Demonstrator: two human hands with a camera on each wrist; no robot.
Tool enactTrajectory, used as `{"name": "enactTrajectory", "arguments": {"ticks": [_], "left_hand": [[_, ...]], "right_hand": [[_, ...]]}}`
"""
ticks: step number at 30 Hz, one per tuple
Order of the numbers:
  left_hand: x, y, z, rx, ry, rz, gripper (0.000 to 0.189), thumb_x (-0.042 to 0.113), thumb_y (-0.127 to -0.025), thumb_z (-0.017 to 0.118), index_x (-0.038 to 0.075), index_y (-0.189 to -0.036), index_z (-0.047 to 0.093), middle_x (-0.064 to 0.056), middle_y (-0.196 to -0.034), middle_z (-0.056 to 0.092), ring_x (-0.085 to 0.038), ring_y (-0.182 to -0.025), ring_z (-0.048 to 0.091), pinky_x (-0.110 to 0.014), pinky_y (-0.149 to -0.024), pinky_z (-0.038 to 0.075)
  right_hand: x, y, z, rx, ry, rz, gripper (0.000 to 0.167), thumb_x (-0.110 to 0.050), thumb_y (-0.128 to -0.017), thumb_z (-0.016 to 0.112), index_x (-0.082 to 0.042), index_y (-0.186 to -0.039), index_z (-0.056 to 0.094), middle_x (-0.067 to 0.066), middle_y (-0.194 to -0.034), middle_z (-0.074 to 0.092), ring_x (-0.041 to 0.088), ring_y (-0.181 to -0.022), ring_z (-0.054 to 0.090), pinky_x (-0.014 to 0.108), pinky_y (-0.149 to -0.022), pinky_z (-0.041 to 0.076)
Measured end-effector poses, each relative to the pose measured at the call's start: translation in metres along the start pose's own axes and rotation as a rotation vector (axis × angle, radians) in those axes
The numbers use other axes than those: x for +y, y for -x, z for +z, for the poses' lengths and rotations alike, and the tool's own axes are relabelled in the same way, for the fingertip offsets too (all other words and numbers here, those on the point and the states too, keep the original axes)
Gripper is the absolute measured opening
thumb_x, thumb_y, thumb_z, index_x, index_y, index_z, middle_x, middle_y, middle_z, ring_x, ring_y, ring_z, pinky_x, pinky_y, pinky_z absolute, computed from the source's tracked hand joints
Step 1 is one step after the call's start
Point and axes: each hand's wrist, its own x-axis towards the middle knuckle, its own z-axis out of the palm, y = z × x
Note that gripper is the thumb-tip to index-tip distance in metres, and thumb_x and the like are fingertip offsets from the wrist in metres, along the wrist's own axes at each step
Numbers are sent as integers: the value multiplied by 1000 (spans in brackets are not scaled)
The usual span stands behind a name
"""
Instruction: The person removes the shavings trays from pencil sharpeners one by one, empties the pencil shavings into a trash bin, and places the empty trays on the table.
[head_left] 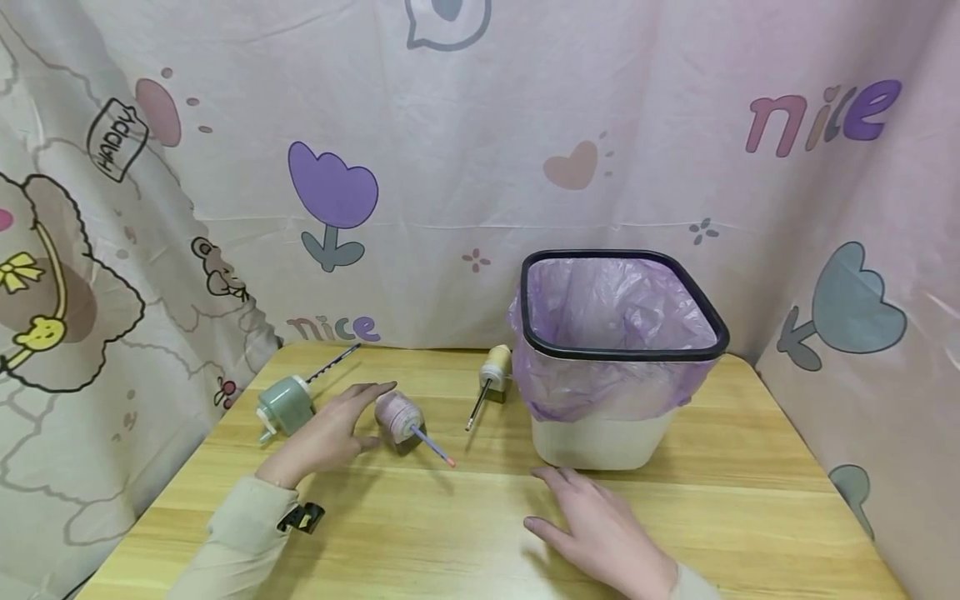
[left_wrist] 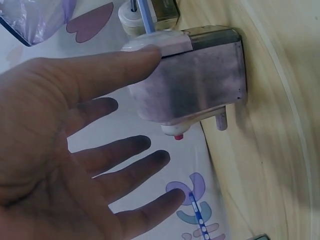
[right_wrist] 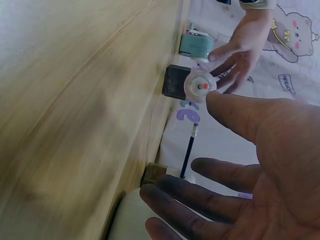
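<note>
A pink crank pencil sharpener (head_left: 396,414) stands on the table with a lilac pencil (head_left: 433,446) sticking out of its front. My left hand (head_left: 337,429) is spread at its left side; in the left wrist view the thumb (left_wrist: 145,62) overlaps the body's upper edge, the other fingers are apart. To the left of that hand is a green pencil sharpener (head_left: 287,406) holding a dark patterned pencil (head_left: 333,363). My right hand (head_left: 600,533), fingers loosely extended and holding nothing, hovers in front of a white bin (head_left: 600,443).
A lilac plastic bag (head_left: 618,304) lines the bin under its black rim (head_left: 626,354). Beside it, toward the back, sits a yellow pencil sharpener (head_left: 497,365) with a black pencil (head_left: 477,406). A printed curtain (head_left: 450,150) hangs behind the wooden table (head_left: 450,533).
</note>
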Motion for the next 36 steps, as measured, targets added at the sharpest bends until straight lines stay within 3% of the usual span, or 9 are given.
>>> {"name": "enactTrajectory", "arguments": {"ticks": [23,36], "left_hand": [[-13,-16,9,-78,-1,-30,90,-3,-79,86,6,-160,47,-31,-154,54,-55,-135,57,-70,-109,52],[-16,-21,14,-90,-13,-12,90,-9,-77,81,9,-160,49,-27,-157,54,-53,-137,58,-69,-110,51]], "right_hand": [[-11,-27,20,-56,-30,-75,58,-46,-97,78,-11,-142,65,4,-126,75,21,-105,75,41,-84,64],[-14,-41,30,-41,-5,-105,57,-43,-95,81,-11,-139,66,6,-127,75,24,-110,75,42,-88,65]]}}
